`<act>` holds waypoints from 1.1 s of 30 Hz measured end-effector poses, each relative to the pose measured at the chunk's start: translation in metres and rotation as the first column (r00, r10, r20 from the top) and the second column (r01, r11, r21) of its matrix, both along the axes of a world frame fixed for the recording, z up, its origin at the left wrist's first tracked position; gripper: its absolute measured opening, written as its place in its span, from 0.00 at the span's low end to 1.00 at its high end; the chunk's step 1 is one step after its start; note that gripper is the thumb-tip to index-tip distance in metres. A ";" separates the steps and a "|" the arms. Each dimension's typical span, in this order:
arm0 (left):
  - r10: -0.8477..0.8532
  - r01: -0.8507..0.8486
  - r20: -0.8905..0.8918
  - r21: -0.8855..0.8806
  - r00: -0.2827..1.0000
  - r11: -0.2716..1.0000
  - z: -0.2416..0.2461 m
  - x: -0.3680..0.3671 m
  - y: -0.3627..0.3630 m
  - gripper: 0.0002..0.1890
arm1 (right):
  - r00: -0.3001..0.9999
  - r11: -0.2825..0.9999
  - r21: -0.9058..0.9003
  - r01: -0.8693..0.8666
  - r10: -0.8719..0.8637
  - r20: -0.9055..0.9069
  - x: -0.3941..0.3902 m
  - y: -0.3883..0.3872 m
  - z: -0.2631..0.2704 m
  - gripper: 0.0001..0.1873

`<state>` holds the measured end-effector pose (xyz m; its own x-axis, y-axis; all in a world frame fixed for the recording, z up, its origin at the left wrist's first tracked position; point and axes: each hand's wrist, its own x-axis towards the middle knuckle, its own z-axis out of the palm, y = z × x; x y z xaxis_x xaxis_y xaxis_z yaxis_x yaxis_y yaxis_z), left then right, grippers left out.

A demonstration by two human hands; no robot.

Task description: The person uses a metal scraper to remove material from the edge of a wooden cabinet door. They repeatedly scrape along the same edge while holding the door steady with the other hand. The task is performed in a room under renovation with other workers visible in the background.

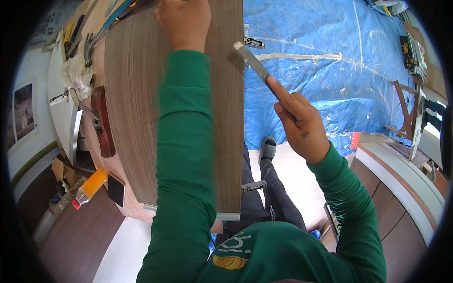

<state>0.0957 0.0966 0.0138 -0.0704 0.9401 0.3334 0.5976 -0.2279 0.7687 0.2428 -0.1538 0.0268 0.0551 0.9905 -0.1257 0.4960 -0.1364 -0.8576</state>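
A wood-grain laminate panel (134,116) lies flat in front of me. Two metal cabinet hinges, a far hinge (254,42) and a near hinge (254,186), stick out from its right edge. Over the panel's far end reaches my left hand (185,24); its fingers are mostly cut off by the frame's top, so any grip is hidden. My right hand (300,123) holds a flat, narrow metal tool (253,63), its exact kind unclear, index finger stretched along it. The tool's pale, blunt end points up and left, near the panel's right edge.
Left of the panel are a claw hammer (88,49), a crumpled plastic bag (78,76), a wooden hand plane (103,122), a phone (116,189) and an orange drink bottle (90,187). A blue tarpaulin (300,85) covers the floor at right. Cabinet panels (385,198) stand lower right.
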 end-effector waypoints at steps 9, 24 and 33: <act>-0.114 0.122 -0.198 0.029 0.973 0.992 -0.013 0.002 0.003 0.33 | 0.970 0.997 0.059 -0.049 0.034 0.241 -0.001 0.039 -0.009 0.31; -0.156 0.156 -0.005 -0.053 0.988 0.986 -0.014 0.002 0.013 0.48 | 0.957 0.988 0.142 -0.060 0.016 0.290 0.021 0.091 -0.024 0.32; -0.135 0.135 0.005 -0.094 0.991 0.986 0.004 0.005 -0.005 0.50 | 0.961 0.992 0.055 -0.113 0.095 0.260 0.022 0.056 -0.015 0.31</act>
